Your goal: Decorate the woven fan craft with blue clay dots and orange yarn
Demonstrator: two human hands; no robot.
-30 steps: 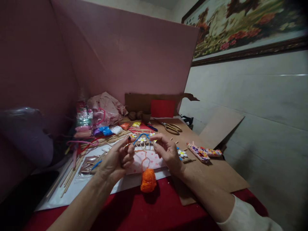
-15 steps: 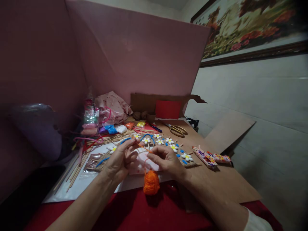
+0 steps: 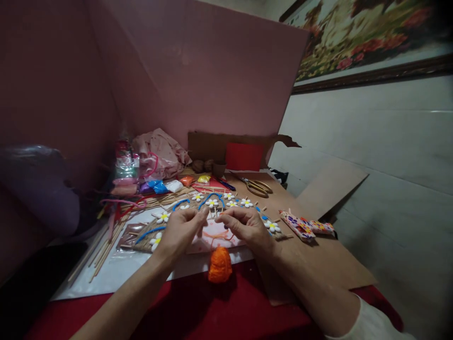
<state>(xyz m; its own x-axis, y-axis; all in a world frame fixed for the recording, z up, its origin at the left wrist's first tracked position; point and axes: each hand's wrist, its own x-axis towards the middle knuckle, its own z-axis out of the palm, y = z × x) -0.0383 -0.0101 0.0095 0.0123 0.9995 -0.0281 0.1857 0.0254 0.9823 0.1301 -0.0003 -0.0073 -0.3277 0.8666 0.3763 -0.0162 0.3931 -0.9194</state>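
Observation:
My left hand (image 3: 183,230) and my right hand (image 3: 249,230) face each other over the table, fingertips pinched and a small gap apart. Both are closed on a thin orange yarn; the bit inside the fingers is mostly hidden. Loose loops of it lie below on pink patterned cloth (image 3: 233,240). The orange yarn ball (image 3: 220,265) sits nearer me, at the red tablecloth's edge. Behind my hands is an arched woven twine piece (image 3: 144,240) with sticks poking out, blue trim and white clay flowers with yellow centres (image 3: 272,226).
Gold-handled scissors (image 3: 256,187) lie behind on brown cardboard (image 3: 339,264). Floral-wrapped pieces (image 3: 300,226) are at right. Thin sticks (image 3: 101,255), clay packets (image 3: 157,187) and crumpled pink fabric (image 3: 161,153) are at left. A red card (image 3: 244,157) leans at the back.
My hands have come closer to level, with fingertips now pinched facing each other. The strand stretched between them earlier now shows as slack loops below. The view has shifted slightly.

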